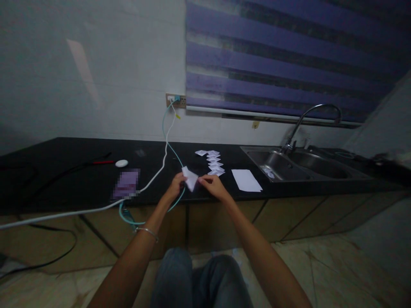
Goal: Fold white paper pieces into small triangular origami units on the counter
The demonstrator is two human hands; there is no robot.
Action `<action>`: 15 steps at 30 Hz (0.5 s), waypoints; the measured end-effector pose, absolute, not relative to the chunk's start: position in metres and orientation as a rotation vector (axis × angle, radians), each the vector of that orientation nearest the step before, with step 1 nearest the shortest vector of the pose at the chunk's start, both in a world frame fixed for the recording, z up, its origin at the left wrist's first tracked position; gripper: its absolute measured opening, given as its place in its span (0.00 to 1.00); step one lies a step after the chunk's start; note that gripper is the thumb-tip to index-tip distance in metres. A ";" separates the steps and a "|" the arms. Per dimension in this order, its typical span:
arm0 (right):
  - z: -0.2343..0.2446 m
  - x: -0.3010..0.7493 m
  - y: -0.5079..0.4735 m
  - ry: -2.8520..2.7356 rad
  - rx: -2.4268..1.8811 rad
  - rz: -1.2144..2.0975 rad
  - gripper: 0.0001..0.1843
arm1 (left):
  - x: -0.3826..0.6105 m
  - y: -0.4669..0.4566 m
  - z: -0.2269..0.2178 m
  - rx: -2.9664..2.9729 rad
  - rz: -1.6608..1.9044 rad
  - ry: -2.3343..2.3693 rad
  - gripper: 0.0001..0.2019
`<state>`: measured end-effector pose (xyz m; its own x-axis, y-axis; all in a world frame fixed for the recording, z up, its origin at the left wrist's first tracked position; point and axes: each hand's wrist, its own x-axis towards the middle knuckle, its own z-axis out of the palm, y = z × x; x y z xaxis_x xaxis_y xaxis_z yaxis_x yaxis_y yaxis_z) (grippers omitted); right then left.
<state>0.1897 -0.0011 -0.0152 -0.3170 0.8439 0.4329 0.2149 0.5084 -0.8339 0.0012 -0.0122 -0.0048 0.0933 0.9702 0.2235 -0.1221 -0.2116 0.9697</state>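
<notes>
**Denim-covered knees (175, 273) in the foreground; folded white paper (192, 177) at the front of a black counter (77, 149)**

The paper, angular in outline and slightly blurred, sits between my two hands. My left hand (176, 186) pinches its left edge; my right hand (213, 187) has thumb and fingertips closed on its right corner. A bangle (147, 231) circles my left wrist. Just beyond the right hand, folded pieces (215, 164) form a closely set column, with one lying to the left at its far end. Right of these lie flat white sheets (246, 180), then a steel sink (284, 167) with a curved faucet (298, 122). On my left, a white cable (165, 156) and a teal cable (175, 153) lead up to a wall outlet (183, 101); farther left lie a round white object (121, 163) and a pixelated purple item (126, 183).
</notes>
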 end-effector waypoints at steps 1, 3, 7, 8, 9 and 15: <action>-0.014 0.191 -0.001 -1.774 -0.871 0.906 0.16 | -0.001 -0.012 -0.006 1.359 1.335 0.946 0.11; -0.012 0.194 -0.001 -1.706 -0.840 1.023 0.17 | -0.002 -0.009 -0.007 1.421 1.322 0.967 0.12; -0.015 0.195 0.002 -1.657 -0.795 1.139 0.14 | -0.001 -0.007 -0.008 1.509 1.111 0.893 0.13; -0.017 0.195 0.004 -1.652 -0.795 1.159 0.13 | 0.000 -0.007 -0.008 1.526 1.025 0.856 0.14; -0.019 0.195 0.005 -1.650 -0.795 1.176 0.13 | 0.000 -0.008 -0.007 1.541 0.954 0.821 0.15; -0.023 0.197 0.008 -1.696 -0.745 1.244 0.11 | -0.001 -0.014 0.000 1.595 0.877 0.747 0.18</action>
<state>0.1972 0.0081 -0.0229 -0.4341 0.8495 0.2999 -0.0310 0.3186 -0.9474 -0.0015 -0.0143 0.0003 0.5245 0.8379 0.1510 0.0157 -0.1868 0.9823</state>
